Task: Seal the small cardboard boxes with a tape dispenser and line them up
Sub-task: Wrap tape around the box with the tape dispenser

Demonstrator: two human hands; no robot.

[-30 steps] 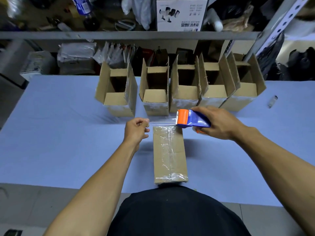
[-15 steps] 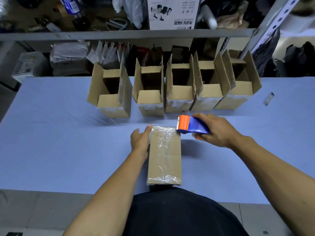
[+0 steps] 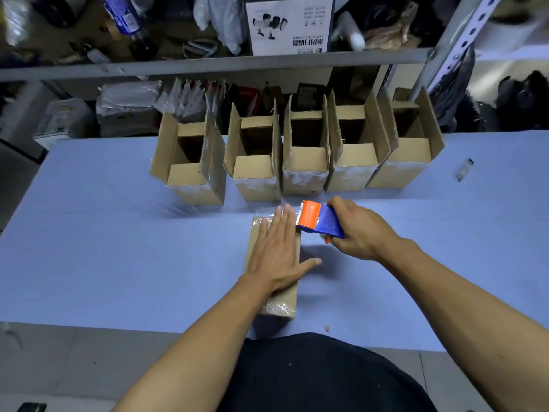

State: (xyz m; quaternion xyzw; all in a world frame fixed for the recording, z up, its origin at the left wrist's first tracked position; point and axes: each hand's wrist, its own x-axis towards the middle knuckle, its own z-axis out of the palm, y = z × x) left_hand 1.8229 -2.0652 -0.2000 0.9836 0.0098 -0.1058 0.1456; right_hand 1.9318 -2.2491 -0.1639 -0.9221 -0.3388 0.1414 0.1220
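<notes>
With the left hand (image 3: 277, 254) pressed flat, fingers straight, on the taped cardboard box (image 3: 274, 295) near the table's (image 3: 89, 248) front edge, and the right hand (image 3: 361, 230) gripping the tape dispenser (image 3: 319, 220) beside its far end, an angled pull could wrinkle the tape or shift the box.

- A white product box (image 3: 289, 23) stands on the shelf (image 3: 208, 66) at the upper middle of the frame; it carries upside-down print in Chinese characters, too blurred to read, beside a small product picture.
- A bottle (image 3: 123, 16) at the upper left bears a blue label with white print, illegible.
- No other text, number or brand can be read.
</notes>
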